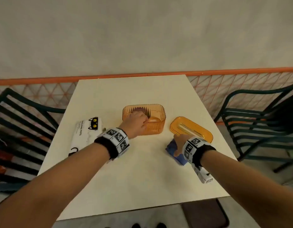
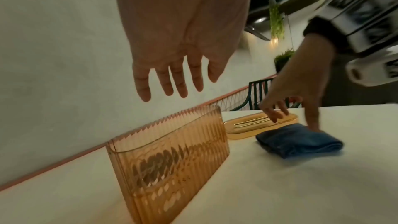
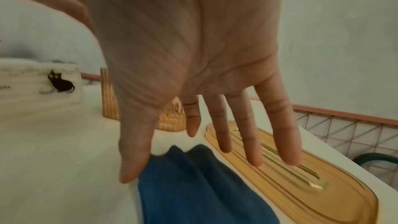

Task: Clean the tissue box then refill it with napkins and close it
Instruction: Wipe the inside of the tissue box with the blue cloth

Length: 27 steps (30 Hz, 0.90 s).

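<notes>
Amber tissue box (image 1: pixel 150 119) under the spread left grip (image 2: pixel 172 67); right grip (image 3: pixel 215 108) splayed over blue cloth (image 3: pixel 193 185).

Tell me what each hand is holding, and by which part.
Nothing held. Left hand hangs open above the box; right hand is open, thumb touching the cloth.

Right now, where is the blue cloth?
In the head view the blue cloth lies on the table, on the right, just in front of the orange lid. The right hand is over it, thumb touching.
</notes>
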Tool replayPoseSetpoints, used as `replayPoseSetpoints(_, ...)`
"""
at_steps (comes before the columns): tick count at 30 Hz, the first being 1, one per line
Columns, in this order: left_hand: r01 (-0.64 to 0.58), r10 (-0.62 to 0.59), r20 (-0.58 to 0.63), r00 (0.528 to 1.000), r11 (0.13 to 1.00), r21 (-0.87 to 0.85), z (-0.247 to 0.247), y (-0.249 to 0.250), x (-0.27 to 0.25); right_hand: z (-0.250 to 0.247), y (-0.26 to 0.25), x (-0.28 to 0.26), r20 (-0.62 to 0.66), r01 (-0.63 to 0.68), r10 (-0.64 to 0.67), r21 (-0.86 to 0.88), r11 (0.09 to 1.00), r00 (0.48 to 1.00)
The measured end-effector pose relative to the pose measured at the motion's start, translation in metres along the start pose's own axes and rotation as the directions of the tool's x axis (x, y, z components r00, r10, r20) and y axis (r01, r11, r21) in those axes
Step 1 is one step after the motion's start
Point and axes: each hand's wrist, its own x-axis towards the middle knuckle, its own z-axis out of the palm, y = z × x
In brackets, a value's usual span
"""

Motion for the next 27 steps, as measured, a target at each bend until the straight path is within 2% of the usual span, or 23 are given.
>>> replayPoseSetpoints(3,0.09,-0.081,0.087,0.993,0.991,-0.099,0.002,0.001,0.026,0.014,-0.002,0.0,0.022,0.0,0.002,-0.08,0.997,1.0)
replayPoseSetpoints(7,0.184,-0.125,0.236,0.964,0.952,-0.247,0.016,0.009,0.052,0.032,0.0,0.012,-0.036,-0.028,0.025,-0.099,0.995,0.999)
replayPoseSetpoints(12,0.118,-0.046,0.3,0.953,0.967,-0.225,0.028,0.022,0.067,0.045,0.007,0.022,-0.103,-0.047,0.048,0.013,0.999,0.993)
replayPoseSetpoints(16,0.095,-0.052,0.29,0.956,0.986,-0.137,0.031,0.023,0.072,0.05,0.009,0.031,-0.173,-0.052,0.059,0.045,0.998,0.983)
replayPoseSetpoints(18,0.083,-0.049,0.269,0.962,0.99,-0.115,0.03,0.023,0.073,0.048,0.011,0.035,-0.185,-0.049,0.072,0.126,0.991,0.98)
replayPoseSetpoints(20,0.076,-0.044,0.23,0.972,0.988,-0.132,0.026,0.021,0.072,0.04,0.017,0.038,-0.21,-0.031,0.103,0.321,0.947,0.972)
replayPoseSetpoints(23,0.107,-0.08,0.133,0.988,0.973,-0.203,0.013,0.017,0.069,0.017,0.027,0.038,-0.342,0.091,0.148,0.593,0.8,0.928)
replayPoseSetpoints(27,0.119,-0.137,-0.015,0.99,0.908,-0.402,-0.02,0.018,0.065,-0.03,0.027,0.024,-0.563,0.339,0.214,0.714,0.613,0.798)
